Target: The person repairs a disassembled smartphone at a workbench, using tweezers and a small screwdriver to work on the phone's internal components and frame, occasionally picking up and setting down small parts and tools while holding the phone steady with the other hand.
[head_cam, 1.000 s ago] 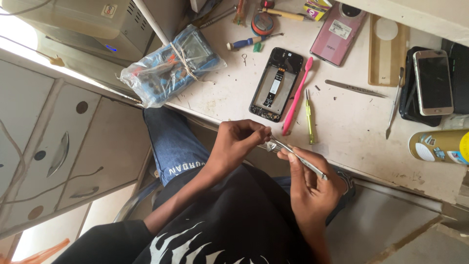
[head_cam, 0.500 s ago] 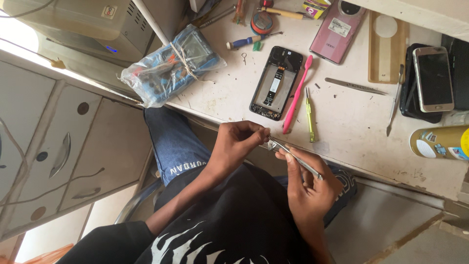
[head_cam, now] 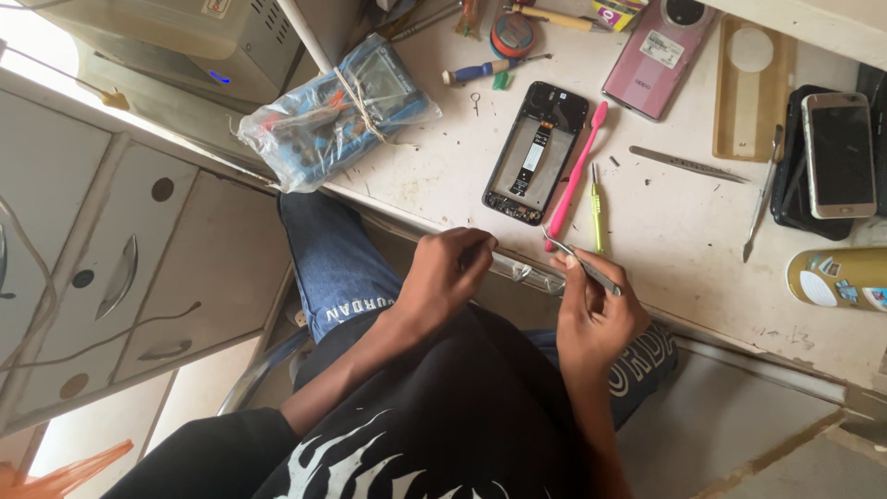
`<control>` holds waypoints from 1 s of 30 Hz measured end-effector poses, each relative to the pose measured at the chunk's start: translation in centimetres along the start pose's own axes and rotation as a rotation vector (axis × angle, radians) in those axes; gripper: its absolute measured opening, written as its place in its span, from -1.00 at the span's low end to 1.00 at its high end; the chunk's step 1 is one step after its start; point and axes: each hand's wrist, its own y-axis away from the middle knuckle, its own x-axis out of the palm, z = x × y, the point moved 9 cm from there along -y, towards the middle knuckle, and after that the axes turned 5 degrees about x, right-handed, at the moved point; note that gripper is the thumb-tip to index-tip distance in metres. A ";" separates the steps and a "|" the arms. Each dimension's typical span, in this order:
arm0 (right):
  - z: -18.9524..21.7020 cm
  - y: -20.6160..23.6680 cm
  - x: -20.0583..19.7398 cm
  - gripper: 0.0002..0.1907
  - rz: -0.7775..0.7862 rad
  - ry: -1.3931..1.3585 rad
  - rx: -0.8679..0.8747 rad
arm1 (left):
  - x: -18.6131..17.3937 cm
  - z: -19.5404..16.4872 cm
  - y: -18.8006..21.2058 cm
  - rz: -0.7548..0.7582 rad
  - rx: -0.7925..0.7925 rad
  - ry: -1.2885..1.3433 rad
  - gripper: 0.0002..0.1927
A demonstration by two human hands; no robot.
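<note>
Tweezers (head_cam: 584, 263): pinched in right hand (head_cam: 596, 310); long axis runs up-left from that hand, tip just over the near edge of the worktable (head_cam: 647, 231).
Left hand (head_cam: 448, 273): curled shut at the same edge, fingers closed on something small; what it is, cannot tell.
Gap: tweezer tip points toward left hand, the two near but apart; right hand carries the tool.
Beyond the edge: opened black phone (head_cam: 534, 152) lies just past both hands, long axis slanting away, pink toothbrush (head_cam: 575, 176) beside it.
Far side: pink phone (head_cam: 658, 55), spare tweezers (head_cam: 688, 164), bagged blue multimeter (head_cam: 337, 111) at left corner.
Room: pale cabinet drawers (head_cam: 111, 268) left.
</note>
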 end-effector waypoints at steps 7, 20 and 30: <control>-1.1 0.0 0.5 -0.87 0.011 -0.001 0.017 | 1.4 -0.9 0.4 0.099 0.089 -0.175 -0.72; -1.1 0.1 0.7 -0.88 0.008 0.037 -0.002 | 2.7 -1.5 -0.3 0.182 0.273 -0.316 -0.55; -1.8 0.2 0.6 -0.87 0.005 0.010 0.010 | 3.9 -0.7 -1.3 0.210 0.284 -0.398 -0.46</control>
